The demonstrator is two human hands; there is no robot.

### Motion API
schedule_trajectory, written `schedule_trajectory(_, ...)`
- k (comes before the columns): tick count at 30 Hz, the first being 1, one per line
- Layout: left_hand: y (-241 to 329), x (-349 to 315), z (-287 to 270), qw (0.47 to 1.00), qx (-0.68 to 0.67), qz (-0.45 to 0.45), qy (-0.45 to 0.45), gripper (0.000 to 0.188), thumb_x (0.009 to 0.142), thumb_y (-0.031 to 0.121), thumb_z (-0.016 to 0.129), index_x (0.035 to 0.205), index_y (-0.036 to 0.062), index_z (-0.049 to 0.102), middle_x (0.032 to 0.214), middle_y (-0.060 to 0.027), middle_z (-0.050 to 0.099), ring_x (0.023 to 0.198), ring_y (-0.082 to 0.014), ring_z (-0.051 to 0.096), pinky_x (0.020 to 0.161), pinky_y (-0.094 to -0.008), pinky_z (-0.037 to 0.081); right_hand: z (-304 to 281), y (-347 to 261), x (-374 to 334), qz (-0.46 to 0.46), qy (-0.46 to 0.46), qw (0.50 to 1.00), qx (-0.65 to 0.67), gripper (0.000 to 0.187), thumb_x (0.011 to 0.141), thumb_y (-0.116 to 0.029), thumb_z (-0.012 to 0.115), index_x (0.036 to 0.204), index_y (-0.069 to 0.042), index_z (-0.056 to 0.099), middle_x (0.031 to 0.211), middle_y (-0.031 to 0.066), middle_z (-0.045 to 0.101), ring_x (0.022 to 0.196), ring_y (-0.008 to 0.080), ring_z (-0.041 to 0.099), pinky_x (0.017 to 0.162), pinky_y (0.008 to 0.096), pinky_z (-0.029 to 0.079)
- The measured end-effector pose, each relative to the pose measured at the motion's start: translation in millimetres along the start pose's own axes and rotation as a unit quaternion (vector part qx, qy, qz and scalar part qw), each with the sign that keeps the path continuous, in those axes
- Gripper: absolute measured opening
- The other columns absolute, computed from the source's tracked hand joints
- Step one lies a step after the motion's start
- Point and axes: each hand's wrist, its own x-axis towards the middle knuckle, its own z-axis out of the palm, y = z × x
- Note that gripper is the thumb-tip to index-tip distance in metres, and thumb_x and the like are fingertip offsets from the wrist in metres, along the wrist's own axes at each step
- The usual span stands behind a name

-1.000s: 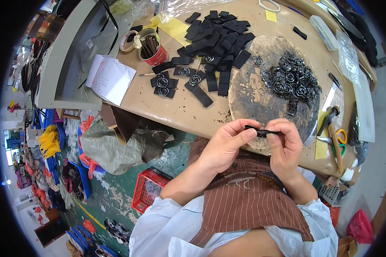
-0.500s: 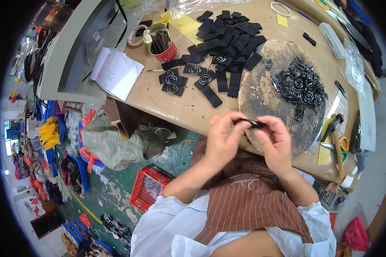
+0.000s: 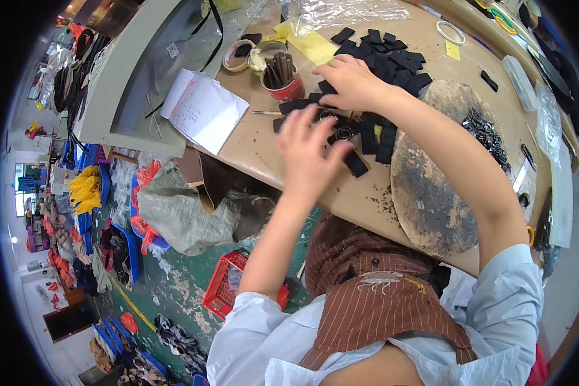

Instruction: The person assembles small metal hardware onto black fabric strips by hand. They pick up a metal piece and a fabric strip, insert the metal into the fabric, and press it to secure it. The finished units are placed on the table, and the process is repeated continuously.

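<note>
My left hand [image 3: 307,154], slightly blurred, hovers over the near end of some black strap pieces with its fingers spread and nothing in them. Beneath and beside it lie black pieces with dark metal ring buckles [image 3: 344,133]. Reaching further forward, my right hand [image 3: 354,83] is at the left side of the heap of black strap pieces [image 3: 392,61]. Its thumb and fingers are apart, with a black piece [image 3: 326,87] showing between them; no grip on it is visible. My right forearm crosses over a worn round board [image 3: 431,199] and partly hides the pile of dark ring buckles [image 3: 486,138].
A red tin [image 3: 288,89] of dark sticks stands behind my left hand, near a tape roll [image 3: 236,56]. An open notebook [image 3: 202,109] lies on the left of the table. Below the table edge are a grey sack [image 3: 186,212] and a red crate [image 3: 222,283].
Both hands have left the spot before the round board, where they held a small black piece together. They have moved forward and left to the strap pieces and parted. The view has shifted.
</note>
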Motion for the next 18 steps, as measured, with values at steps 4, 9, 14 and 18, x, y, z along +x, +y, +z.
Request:
schedule_trajectory(4,18,-1,-2,0.991,0.048,0.031,-0.119,0.065,0.065,0.051,0.071,0.118,0.0176,0.057,0.136,-0.0088,0.04,0.132,-0.0358,0.02,0.099,-0.0644,0.01,-11,5,27,0.073,-0.243,0.963,-0.093,0.041,0.07,-0.032,0.069,0.103,-0.008,0.064,0.104,0.0129,0.062,0.106,0.0312,0.051,0.089,0.0458,0.036)
schedule_trajectory(9,3,-9,-12,0.988,0.092,0.007,-0.122,0.059,0.068,0.049,0.07,0.118,0.0208,0.058,0.136,-0.008,0.04,0.133,-0.0359,0.019,0.1,-0.0634,0.008,-45,22,-8,0.119,-0.323,0.937,-0.065,0.03,0.072,-0.03,0.067,0.093,-0.009,0.066,0.099,0.0103,0.063,0.102,0.0296,0.053,0.085,0.0425,0.038)
schedule_trajectory(14,2,-15,-15,0.99,0.05,0.043,-0.123,0.049,0.074,0.034,0.069,0.12,0.0203,0.056,0.139,-0.006,0.039,0.134,-0.034,0.02,0.104,-0.0572,0.008,-69,15,-65,0.058,-0.196,0.978,0.045,0.023,0.073,-0.021,0.066,0.086,-0.002,0.06,0.081,0.0102,0.057,0.089,0.0274,0.052,0.082,0.0377,0.039)
schedule_trajectory(18,10,-14,-19,0.973,0.024,0.136,-0.186,0.043,0.076,0.016,0.063,0.118,0.0196,0.057,0.134,-0.0013,0.046,0.13,-0.026,0.033,0.105,-0.0518,0.01,-90,-6,-113,0.032,-0.154,0.987,0.037,0.018,0.072,-0.018,0.065,0.08,-0.003,0.061,0.078,0.0113,0.058,0.085,0.0297,0.054,0.077,0.0404,0.041)
